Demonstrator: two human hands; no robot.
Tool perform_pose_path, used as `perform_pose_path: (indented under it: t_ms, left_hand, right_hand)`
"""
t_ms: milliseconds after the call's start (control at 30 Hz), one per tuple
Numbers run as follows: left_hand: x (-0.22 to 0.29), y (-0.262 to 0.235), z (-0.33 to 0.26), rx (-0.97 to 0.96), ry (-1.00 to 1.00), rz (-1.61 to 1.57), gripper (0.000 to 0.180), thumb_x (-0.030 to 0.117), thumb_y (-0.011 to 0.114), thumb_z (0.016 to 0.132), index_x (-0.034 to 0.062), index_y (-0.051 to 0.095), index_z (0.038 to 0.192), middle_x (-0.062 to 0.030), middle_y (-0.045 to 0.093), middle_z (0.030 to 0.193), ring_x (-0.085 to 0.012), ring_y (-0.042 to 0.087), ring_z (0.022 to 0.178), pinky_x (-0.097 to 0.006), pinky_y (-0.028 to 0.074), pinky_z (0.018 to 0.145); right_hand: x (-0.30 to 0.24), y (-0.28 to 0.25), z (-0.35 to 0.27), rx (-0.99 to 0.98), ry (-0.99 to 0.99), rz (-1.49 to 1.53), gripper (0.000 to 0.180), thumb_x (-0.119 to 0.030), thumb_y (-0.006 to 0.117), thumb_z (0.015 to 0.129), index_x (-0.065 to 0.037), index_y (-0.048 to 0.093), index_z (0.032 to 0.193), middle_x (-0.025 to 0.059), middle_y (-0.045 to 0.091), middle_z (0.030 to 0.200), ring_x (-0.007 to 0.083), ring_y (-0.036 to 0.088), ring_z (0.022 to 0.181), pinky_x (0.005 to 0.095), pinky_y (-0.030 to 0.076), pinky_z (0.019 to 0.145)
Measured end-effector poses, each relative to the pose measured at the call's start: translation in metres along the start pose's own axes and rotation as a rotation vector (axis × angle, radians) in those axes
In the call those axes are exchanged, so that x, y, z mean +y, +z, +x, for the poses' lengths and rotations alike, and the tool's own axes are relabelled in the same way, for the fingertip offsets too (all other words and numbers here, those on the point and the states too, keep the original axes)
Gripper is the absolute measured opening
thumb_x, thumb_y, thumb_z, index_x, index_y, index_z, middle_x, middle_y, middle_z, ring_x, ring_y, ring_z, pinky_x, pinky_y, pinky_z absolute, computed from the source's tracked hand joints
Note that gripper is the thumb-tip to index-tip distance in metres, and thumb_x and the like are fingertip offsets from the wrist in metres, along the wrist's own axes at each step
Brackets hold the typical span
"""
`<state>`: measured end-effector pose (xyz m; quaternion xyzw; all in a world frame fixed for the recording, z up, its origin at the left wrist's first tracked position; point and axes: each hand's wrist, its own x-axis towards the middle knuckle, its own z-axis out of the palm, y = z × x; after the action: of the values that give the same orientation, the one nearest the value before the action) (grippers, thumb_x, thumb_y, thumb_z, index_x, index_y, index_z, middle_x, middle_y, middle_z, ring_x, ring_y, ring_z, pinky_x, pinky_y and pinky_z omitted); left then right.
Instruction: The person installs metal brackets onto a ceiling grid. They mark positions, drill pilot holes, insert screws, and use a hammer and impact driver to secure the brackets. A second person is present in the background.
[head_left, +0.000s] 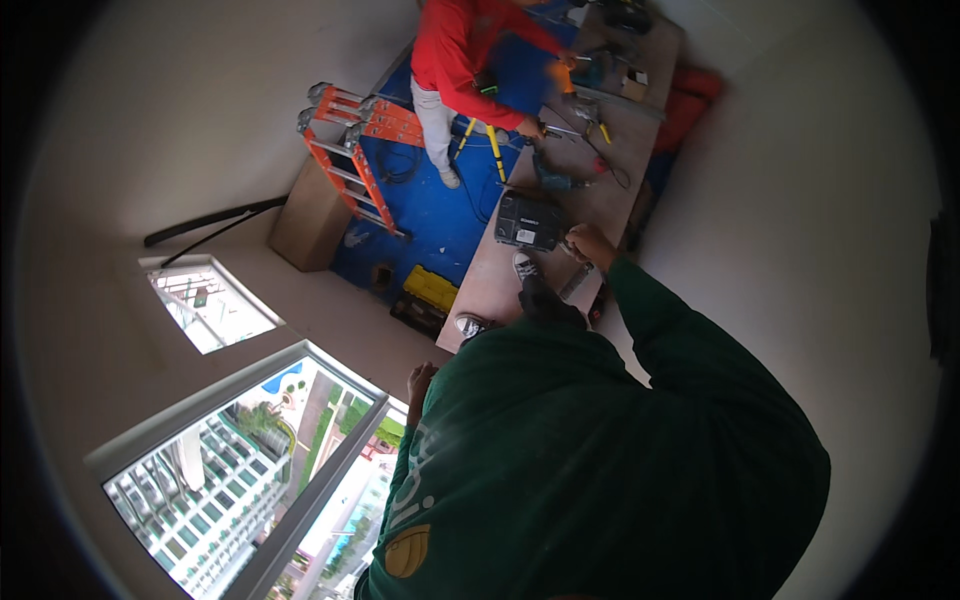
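My right hand (592,245) is out in front of me with its fingers curled; a small pale thing shows at them, too small to name. Just left of it, on the long wooden work surface (483,290), sits a dark grey tool case (527,221), its lid down. My left hand (421,381) hangs low beside the window frame (345,475); its fingers are bent in, and whatever may be inside is hidden. Both my sneakers (470,325) stand on the wooden surface.
A co-worker in a red top (445,60) handles tools at the far side. Beyond the case lies a teal power drill (552,177). An orange ladder (350,165), a yellow tripod (494,150), a yellow-and-black toolbox (430,290) and a large cardboard box (310,220) stand around the blue-covered floor (415,240).
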<state>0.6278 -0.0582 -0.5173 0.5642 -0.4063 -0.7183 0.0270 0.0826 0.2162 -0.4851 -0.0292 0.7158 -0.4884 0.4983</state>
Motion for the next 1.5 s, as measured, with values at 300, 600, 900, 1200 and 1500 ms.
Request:
perform_pose_path:
  t_ms: [300, 600, 900, 1200, 1500]
  left_hand:
    - [0.051, -0.019, -0.005, -0.14, -0.141, 0.296, 0.032, 0.028, 0.07, 0.104, 0.0046, 0.063, 0.123, -0.0076, 0.067, 0.095, -0.0192, 0.07, 0.08, -0.033, 0.059, 0.069]
    - [0.085, -0.041, 0.009, -0.039, -0.3, 0.245, 0.026, 0.032, 0.067, 0.105, 0.0107, 0.061, 0.119, -0.0051, 0.063, 0.095, -0.0186, 0.067, 0.079, -0.032, 0.056, 0.065]
    - [0.083, 0.04, 0.016, -0.119, -0.175, 0.393, 0.044, 0.037, 0.071, 0.103, 0.0049, 0.062, 0.131, -0.0116, 0.07, 0.108, -0.0255, 0.072, 0.09, -0.04, 0.06, 0.076]
    - [0.089, 0.099, 0.008, -0.058, -0.008, 0.939, 0.044, 0.033, 0.069, 0.105, -0.0028, 0.066, 0.131, -0.0155, 0.074, 0.112, -0.0257, 0.074, 0.097, -0.037, 0.061, 0.081]
    - [0.132, 0.061, 0.02, -0.02, -0.136, 0.261, 0.032, 0.033, 0.068, 0.106, 0.0103, 0.06, 0.128, -0.0055, 0.068, 0.099, -0.0178, 0.072, 0.087, -0.032, 0.057, 0.07]
  right_hand:
    - [0.142, 0.046, -0.123, 0.212, 0.114, -0.172, 0.02, -0.024, 0.065, 0.099, -0.008, 0.065, 0.087, 0.0038, 0.065, 0.076, 0.0181, 0.069, 0.069, 0.037, 0.055, 0.056]
    - [0.276, 0.069, -0.221, 0.279, 0.573, 0.303, 0.014, -0.015, 0.065, 0.103, -0.005, 0.068, 0.093, 0.0074, 0.064, 0.08, 0.0211, 0.065, 0.062, 0.0434, 0.051, 0.051]
    - [0.178, -0.047, -0.093, 0.205, -0.369, -0.428, 0.021, -0.027, 0.071, 0.09, -0.009, 0.068, 0.081, 0.0074, 0.067, 0.079, 0.0201, 0.066, 0.065, 0.0347, 0.052, 0.057]
    - [0.111, -0.148, -0.088, 0.575, 0.035, 0.414, 0.02, -0.02, 0.063, 0.098, -0.013, 0.063, 0.079, 0.0033, 0.058, 0.067, 0.016, 0.06, 0.056, 0.0321, 0.049, 0.051]
    - [0.216, -0.02, -0.132, 0.199, -0.15, -1.248, 0.011, -0.018, 0.072, 0.078, -0.015, 0.071, 0.067, 0.0119, 0.072, 0.076, 0.0349, 0.074, 0.072, 0.0471, 0.053, 0.059]
